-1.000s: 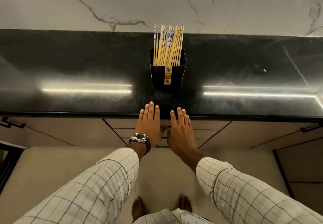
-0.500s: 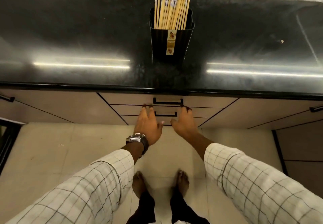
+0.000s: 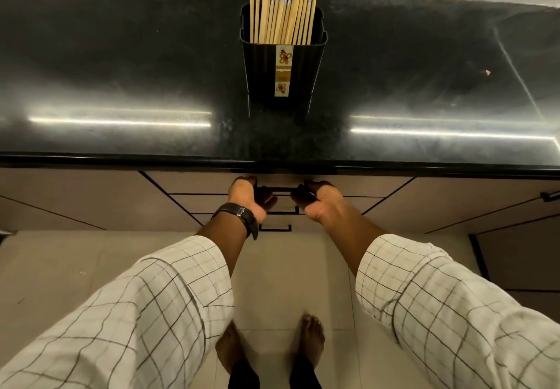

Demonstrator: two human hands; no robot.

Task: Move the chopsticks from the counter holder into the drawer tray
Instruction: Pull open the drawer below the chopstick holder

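Note:
Several wooden chopsticks [image 3: 283, 3] with blue-and-white tops stand upright in a black holder [image 3: 283, 70] on the dark counter [image 3: 121, 55]. Below the counter's front edge, the top drawer's black handle [image 3: 280, 189] runs between my hands. My left hand [image 3: 250, 199], palm up with a watch on the wrist, curls its fingers round the handle's left end. On the handle's right end my right hand [image 3: 318, 202] grips the same way. The drawer front is flush with its neighbours, and no tray is visible.
Two more drawers with black handles [image 3: 275, 227] sit under the top one. Cabinet doors flank the drawers left and right, one with a handle [image 3: 550, 196] at far right. My bare feet [image 3: 312, 340] stand on the beige tiled floor.
Both hands dropped from the counter edge, turned palm up and took hold of the top drawer's handle. The view tilted down and came closer to the counter.

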